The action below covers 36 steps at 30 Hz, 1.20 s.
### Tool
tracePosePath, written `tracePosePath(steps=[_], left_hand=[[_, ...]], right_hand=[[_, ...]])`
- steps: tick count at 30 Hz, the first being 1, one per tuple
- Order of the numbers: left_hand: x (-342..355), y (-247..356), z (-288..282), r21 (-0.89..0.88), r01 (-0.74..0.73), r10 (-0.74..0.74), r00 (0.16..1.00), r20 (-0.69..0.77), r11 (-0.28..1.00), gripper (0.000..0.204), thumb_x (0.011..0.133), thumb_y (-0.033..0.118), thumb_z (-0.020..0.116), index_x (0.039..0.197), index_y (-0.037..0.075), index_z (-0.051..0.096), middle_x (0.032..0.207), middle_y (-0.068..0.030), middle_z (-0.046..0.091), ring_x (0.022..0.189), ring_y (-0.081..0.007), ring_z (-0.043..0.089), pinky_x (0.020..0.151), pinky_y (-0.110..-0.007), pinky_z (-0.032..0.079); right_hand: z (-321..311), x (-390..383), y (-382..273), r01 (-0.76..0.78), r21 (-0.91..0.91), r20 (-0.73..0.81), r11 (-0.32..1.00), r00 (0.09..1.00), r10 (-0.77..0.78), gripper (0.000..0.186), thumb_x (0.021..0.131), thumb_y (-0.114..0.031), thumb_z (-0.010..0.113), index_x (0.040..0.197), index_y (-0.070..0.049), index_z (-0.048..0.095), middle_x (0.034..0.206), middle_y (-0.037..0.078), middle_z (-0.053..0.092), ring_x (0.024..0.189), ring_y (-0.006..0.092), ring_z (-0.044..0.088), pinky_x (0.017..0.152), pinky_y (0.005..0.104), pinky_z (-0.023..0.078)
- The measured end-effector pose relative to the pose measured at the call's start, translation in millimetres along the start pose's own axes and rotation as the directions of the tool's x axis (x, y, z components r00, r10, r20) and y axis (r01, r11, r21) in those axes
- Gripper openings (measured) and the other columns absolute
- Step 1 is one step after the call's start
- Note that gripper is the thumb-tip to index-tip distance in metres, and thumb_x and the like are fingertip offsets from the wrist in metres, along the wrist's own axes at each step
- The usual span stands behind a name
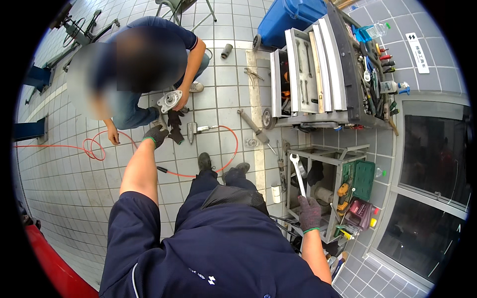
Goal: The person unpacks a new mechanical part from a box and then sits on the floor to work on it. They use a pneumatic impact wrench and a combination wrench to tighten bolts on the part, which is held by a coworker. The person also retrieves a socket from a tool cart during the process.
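My right hand [309, 212], in a dark glove, grips an open-end wrench [300, 174] upright beside the metal frame cart. My left hand [155, 136], also gloved, reaches forward by a co-worker's shoe; its fingers are too unclear to read. The co-worker [136, 114] crouches at upper left, one hand holding a silver flanged part [169, 101]. Below that part lie dark gloves [175, 124] and an air tool [191, 131] on a red hose [231, 136].
A tool trolley [338, 79] with open drawers and a blue bin [276, 22] stand upper right, above the frame cart [338, 159]. A strut [256, 129], pliers [252, 73] and cylinders [226, 51] lie on the floor. A red vehicle [47, 258] edges lower left; lift parts [30, 129] stand left.
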State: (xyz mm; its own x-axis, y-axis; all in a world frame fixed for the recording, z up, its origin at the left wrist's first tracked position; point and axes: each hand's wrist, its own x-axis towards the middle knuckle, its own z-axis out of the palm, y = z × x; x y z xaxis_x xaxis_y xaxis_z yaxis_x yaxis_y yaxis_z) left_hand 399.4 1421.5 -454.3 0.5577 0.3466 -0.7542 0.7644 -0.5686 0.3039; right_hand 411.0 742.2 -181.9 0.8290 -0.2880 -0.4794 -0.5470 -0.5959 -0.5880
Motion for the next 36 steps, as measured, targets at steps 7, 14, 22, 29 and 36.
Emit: tracePosePath(steps=[7,14,22,29,36], left_hand=[[-14.6,13.4,-7.4,-0.067,0.064,-0.071,0.992,-0.106,0.996,0.096,0.094,0.052,0.06,0.172,0.01,0.02,0.153,-0.0296,0.057,0.139,-0.0452,0.059,0.114,-0.049,0.048],[-14.7,4.0,6.9,-0.064,0.075,-0.082,0.99,-0.115,0.995,0.091,0.093,0.054,0.063,0.168,0.012,0.034,0.152,-0.0272,0.06,0.137,-0.0447,0.061,0.113,-0.049,0.049],[-27.9,-9.8,34.0,-0.076,0.046,-0.048,0.999,-0.022,0.996,0.082,0.093,0.051,0.064,0.159,0.003,0.049,0.153,-0.028,0.059,0.139,-0.0421,0.06,0.116,-0.045,0.048],[-24.1,-74.4,99.0,-0.158,0.027,-0.042,0.995,-0.091,0.987,0.089,0.091,0.045,0.069,0.161,-0.005,0.043,0.125,-0.0267,0.074,0.098,-0.0303,0.074,0.086,-0.042,0.059],[-65.7,-64.7,127.8,-0.229,0.129,-0.159,0.98,-0.12,0.965,0.087,0.091,0.046,0.069,0.163,0.001,0.045,0.108,-0.0214,0.077,0.082,-0.0235,0.071,0.072,-0.04,0.058]], right_hand=[[1.0,-7.9,-29.8,0.057,-0.122,0.062,0.991,0.997,-0.049,0.03,0.1,-0.028,0.073,0.09,0.0,0.071,0.07,0.002,0.057,0.065,0.0124,0.052,0.061,0.0337,0.043],[0.3,-0.1,-21.9,0.113,-0.226,0.065,0.968,0.993,-0.101,0.03,0.101,-0.028,0.072,0.093,0.001,0.071,0.07,0.007,0.06,0.066,0.0157,0.055,0.063,0.0365,0.045],[3.9,7.9,-9.4,0.252,-0.31,0.109,0.917,0.967,-0.229,0.032,0.099,-0.03,0.077,0.102,0.002,0.075,0.079,0.01,0.069,0.074,0.0165,0.062,0.07,0.0371,0.05],[-1.5,29.9,3.5,0.106,-0.173,0.131,0.979,0.988,-0.084,0.031,0.099,-0.029,0.077,0.1,0.002,0.076,0.081,0.008,0.071,0.074,0.0151,0.061,0.071,0.0349,0.05],[-26.3,81.5,7.7,0.109,-0.055,0.226,0.993,0.97,-0.094,0.031,0.099,-0.028,0.075,0.098,0.002,0.076,0.08,0.007,0.072,0.073,0.0158,0.06,0.071,0.0361,0.051]])
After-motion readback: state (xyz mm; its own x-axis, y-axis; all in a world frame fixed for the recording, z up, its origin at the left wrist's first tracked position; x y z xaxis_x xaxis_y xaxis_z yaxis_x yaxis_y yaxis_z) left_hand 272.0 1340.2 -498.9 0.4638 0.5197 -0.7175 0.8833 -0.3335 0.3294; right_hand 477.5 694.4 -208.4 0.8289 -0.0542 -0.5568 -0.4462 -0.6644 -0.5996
